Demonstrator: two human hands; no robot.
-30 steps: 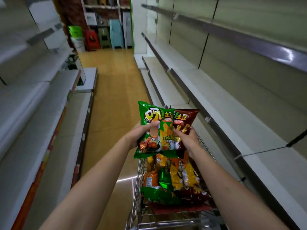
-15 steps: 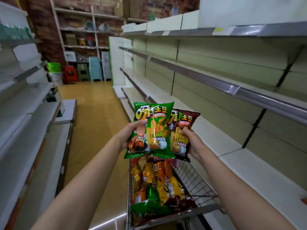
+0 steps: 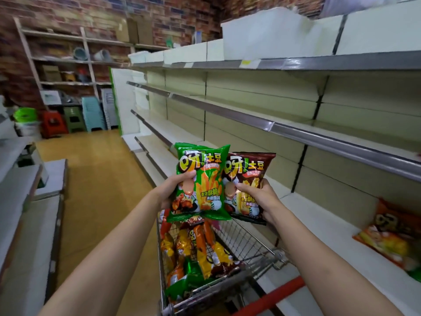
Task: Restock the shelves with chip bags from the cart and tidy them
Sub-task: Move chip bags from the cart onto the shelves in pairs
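Observation:
My left hand [image 3: 169, 192] grips a green chip bag [image 3: 206, 179] by its left edge, thumb across the front. My right hand [image 3: 262, 199] grips a dark brown chip bag [image 3: 248, 169], partly tucked behind the green one. Both bags are held upright above the wire cart [image 3: 255, 247], which holds several orange, green and brown chip bags [image 3: 196, 247]. An orange chip bag [image 3: 391, 236] lies on the cream shelf [image 3: 319, 224] at the right.
Bare cream shelves [image 3: 250, 115] with grey metal rails run along the right side. More white shelving [image 3: 22, 201] lines the left. The aisle's yellow floor [image 3: 98, 169] leads to stacked plastic stools [image 3: 91, 112] and a rack against a brick wall. The cart's red handle [image 3: 273, 295] is near me.
The view has swung up and to the right, toward the right-hand shelves. Both hands have kept their bags and raised them slightly; the orange bag on the shelf has come into view.

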